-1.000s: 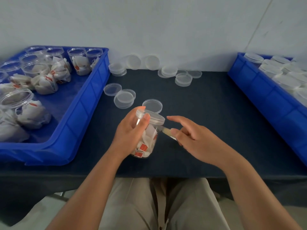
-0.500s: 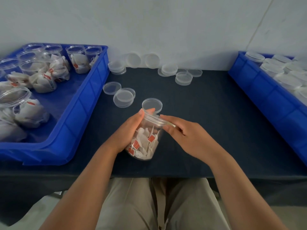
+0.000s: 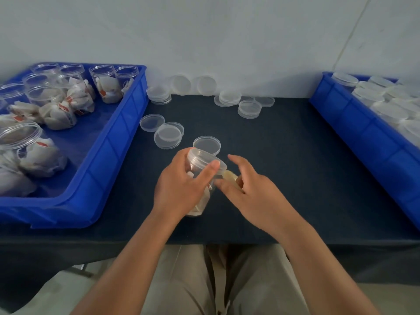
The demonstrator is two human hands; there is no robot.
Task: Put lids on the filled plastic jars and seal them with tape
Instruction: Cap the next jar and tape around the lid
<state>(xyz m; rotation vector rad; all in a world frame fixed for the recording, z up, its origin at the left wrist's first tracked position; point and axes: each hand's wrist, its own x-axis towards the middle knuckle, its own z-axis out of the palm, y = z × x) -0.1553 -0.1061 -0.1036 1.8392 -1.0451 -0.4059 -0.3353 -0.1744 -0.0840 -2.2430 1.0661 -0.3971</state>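
A clear plastic jar (image 3: 198, 160) filled with white sachets stands near the front middle of the dark table, tilted away from me, its clear lid (image 3: 208, 158) on top. My left hand (image 3: 179, 187) grips the jar from the left, thumb across the lid's rim. A short yellowish strip of tape (image 3: 230, 176) runs from the lid's right edge to my right hand (image 3: 254, 194), which pinches it, index finger raised. My hands hide most of the jar's body.
A blue tray (image 3: 109, 155) on the left holds several open filled jars (image 3: 43, 155). A second blue tray (image 3: 354, 123) on the right holds lidded jars (image 3: 372, 96). Loose lids (image 3: 168, 137) lie behind the jar; stacked lids (image 3: 248, 108) sit along the wall.
My left hand turned the jar, so the thumb now lies across the lid. My right hand drew back from the jar's side, and the tape strip shows again between the two hands.
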